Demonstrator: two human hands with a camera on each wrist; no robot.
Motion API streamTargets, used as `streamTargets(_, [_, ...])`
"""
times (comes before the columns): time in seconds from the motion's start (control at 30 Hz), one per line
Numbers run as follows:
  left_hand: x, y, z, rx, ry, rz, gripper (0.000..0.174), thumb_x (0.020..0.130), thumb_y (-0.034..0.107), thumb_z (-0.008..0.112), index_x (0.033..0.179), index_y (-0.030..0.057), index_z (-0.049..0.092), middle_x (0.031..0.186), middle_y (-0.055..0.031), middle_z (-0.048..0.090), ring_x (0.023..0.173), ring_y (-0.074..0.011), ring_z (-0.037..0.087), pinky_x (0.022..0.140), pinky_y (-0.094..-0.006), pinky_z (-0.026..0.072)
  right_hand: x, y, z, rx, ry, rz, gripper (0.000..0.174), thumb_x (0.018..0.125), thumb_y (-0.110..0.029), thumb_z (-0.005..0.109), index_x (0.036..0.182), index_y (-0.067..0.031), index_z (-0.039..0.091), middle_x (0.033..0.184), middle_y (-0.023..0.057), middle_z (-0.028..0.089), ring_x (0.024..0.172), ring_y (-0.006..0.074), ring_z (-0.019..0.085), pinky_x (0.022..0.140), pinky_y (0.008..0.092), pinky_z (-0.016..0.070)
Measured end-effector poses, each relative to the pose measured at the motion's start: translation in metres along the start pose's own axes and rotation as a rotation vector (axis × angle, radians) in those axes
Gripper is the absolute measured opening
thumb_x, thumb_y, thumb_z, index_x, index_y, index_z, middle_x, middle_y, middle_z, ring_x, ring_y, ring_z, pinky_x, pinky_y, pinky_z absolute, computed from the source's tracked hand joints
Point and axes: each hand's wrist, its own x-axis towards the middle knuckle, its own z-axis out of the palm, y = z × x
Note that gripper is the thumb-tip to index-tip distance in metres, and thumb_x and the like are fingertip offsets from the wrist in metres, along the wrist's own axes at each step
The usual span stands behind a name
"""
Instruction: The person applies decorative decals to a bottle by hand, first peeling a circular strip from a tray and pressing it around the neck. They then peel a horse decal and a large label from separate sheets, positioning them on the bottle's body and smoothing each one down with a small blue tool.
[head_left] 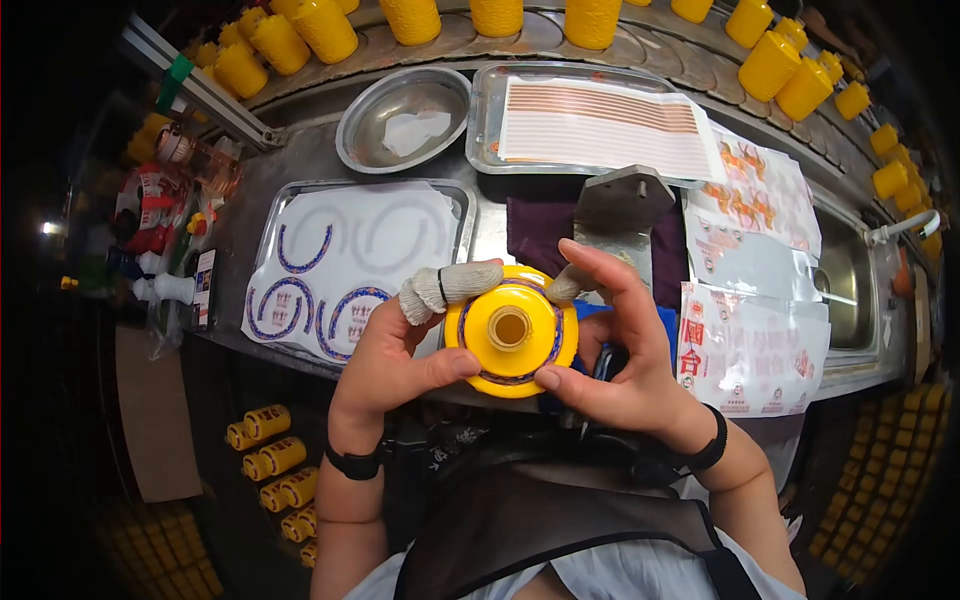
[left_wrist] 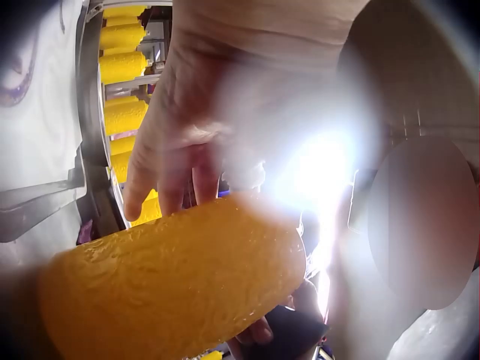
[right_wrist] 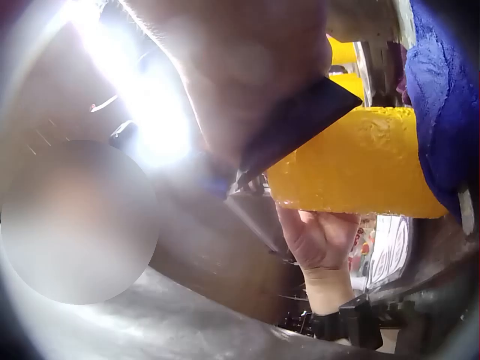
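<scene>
Both hands hold a yellow bottle (head_left: 487, 352) with its open neck facing the head camera. A narrow blue patterned band (head_left: 557, 340) runs round its shoulder. The left hand (head_left: 395, 365) grips the left side, thumb on the near rim and a cloth-covered finger (head_left: 468, 281) along the far rim. On the right side, the right hand (head_left: 635, 365) pinches the rim with its thumb, and another cloth cover touches the far edge. The bottle's textured body (left_wrist: 180, 277) shows in the left wrist view. A dark flat piece (right_wrist: 304, 124) sticks out beside the right hand in the right wrist view.
A tray (head_left: 270, 240) bears a sheet of curved blue bands. Behind are a metal bowl (head_left: 350, 140), a tray of striped sheets (head_left: 485, 120) and a metal stand (head_left: 620, 200). Printed sheets (head_left: 755, 340) lie right, beside a sink (head_left: 850, 300). Yellow bottles (head_left: 320, 30) line the back.
</scene>
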Motion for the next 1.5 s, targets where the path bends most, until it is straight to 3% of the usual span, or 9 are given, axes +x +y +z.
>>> streamTargets(0.13, [-0.003, 0.000, 0.001, 0.038, 0.018, -0.010, 0.067, 0.081, 0.018, 0.081, 0.139, 0.0006, 0.052, 0.141, -0.0134, 0.054, 0.134, -0.0238, 0.048, 0.114, -0.0385, 0.0330, -0.002, -0.003, 0.001, 0.038, -0.004, 0.059, 0.085, 0.073, -0.009, 0.079, 0.148, -0.0058, 0.040, 0.131, 0.0084, 0.049, 0.061, 0.0015, 0.038, 0.054, 0.0180, 0.0353])
streamTargets(0.23, [-0.011, 0.000, 0.009, 0.143, 0.117, 0.011, 0.083, 0.075, 0.021, 0.086, 0.144, 0.0003, 0.044, 0.143, -0.0134, 0.051, 0.134, -0.0241, 0.047, 0.114, -0.0386, 0.0333, -0.001, -0.004, 0.001, 0.080, -0.022, 0.049, 0.082, 0.076, -0.008, 0.077, 0.149, -0.0055, 0.038, 0.130, 0.0079, 0.049, 0.060, 0.0010, 0.038, 0.054, 0.0178, 0.0349])
streamTargets(0.43, [-0.015, -0.003, 0.049, 0.599, 0.251, 0.126, 0.098, 0.062, 0.019, 0.093, 0.143, 0.0018, 0.041, 0.140, -0.0142, 0.051, 0.130, -0.0274, 0.050, 0.110, -0.0395, 0.0372, -0.004, 0.000, 0.004, 0.115, 0.005, 0.053, 0.073, 0.083, -0.004, 0.069, 0.149, -0.0044, 0.037, 0.129, 0.0082, 0.049, 0.057, 0.0001, 0.039, 0.054, 0.0173, 0.0356])
streamTargets(0.57, [-0.003, 0.003, 0.029, 0.466, 0.097, 0.114, 0.093, 0.060, 0.014, 0.092, 0.139, 0.0026, 0.045, 0.135, -0.0130, 0.054, 0.128, -0.0260, 0.051, 0.109, -0.0378, 0.0387, -0.006, 0.000, 0.002, 0.171, 0.015, 0.067, 0.072, 0.084, -0.003, 0.068, 0.149, -0.0030, 0.037, 0.129, 0.0087, 0.049, 0.057, 0.0002, 0.040, 0.055, 0.0171, 0.0369])
streamTargets(0.7, [0.014, 0.004, 0.003, 0.149, -0.104, -0.035, 0.098, 0.057, 0.011, 0.092, 0.142, 0.0036, 0.044, 0.143, -0.0122, 0.050, 0.134, -0.0235, 0.047, 0.114, -0.0363, 0.0326, -0.011, -0.004, 0.003, 0.120, 0.063, 0.041, 0.071, 0.082, -0.004, 0.071, 0.146, -0.0025, 0.041, 0.129, 0.0091, 0.050, 0.062, 0.0009, 0.043, 0.056, 0.0169, 0.0379])
streamTargets(0.83, [0.010, 0.014, 0.001, 0.182, -0.058, 0.087, 0.089, 0.066, 0.016, 0.089, 0.142, 0.0005, 0.047, 0.144, -0.0135, 0.050, 0.135, -0.0242, 0.046, 0.115, -0.0373, 0.0309, -0.012, -0.003, 0.003, -0.009, 0.085, -0.014, 0.072, 0.078, -0.010, 0.077, 0.143, -0.0031, 0.046, 0.126, 0.0096, 0.053, 0.075, 0.0044, 0.048, 0.056, 0.0182, 0.0388])
streamTargets(0.97, [-0.007, 0.004, 0.003, 0.080, 0.133, -0.002, 0.070, 0.075, 0.016, 0.083, 0.136, -0.0011, 0.054, 0.137, -0.0143, 0.057, 0.130, -0.0241, 0.052, 0.113, -0.0376, 0.0352, -0.006, -0.001, 0.008, -0.118, 0.073, -0.050, 0.074, 0.076, -0.014, 0.081, 0.141, -0.0039, 0.048, 0.121, 0.0098, 0.056, 0.081, 0.0088, 0.049, 0.057, 0.0208, 0.0401])
streamTargets(1.2, [-0.007, 0.006, 0.000, 0.186, 0.126, 0.016, 0.062, 0.078, 0.014, 0.079, 0.134, -0.0012, 0.057, 0.135, -0.0144, 0.059, 0.128, -0.0241, 0.054, 0.111, -0.0378, 0.0365, -0.004, -0.003, 0.009, -0.057, 0.070, 0.011, 0.070, 0.078, -0.012, 0.077, 0.141, -0.0048, 0.047, 0.113, 0.0085, 0.055, 0.069, 0.0091, 0.043, 0.056, 0.0216, 0.0381])
streamTargets(1.5, [-0.009, 0.003, 0.007, 0.184, 0.155, 0.040, 0.064, 0.079, 0.015, 0.078, 0.135, -0.0016, 0.055, 0.135, -0.0146, 0.059, 0.128, -0.0241, 0.053, 0.112, -0.0383, 0.0361, -0.004, -0.002, 0.008, -0.023, 0.047, 0.036, 0.066, 0.081, -0.010, 0.073, 0.141, -0.0044, 0.047, 0.112, 0.0079, 0.053, 0.067, 0.0072, 0.042, 0.056, 0.0203, 0.0384])
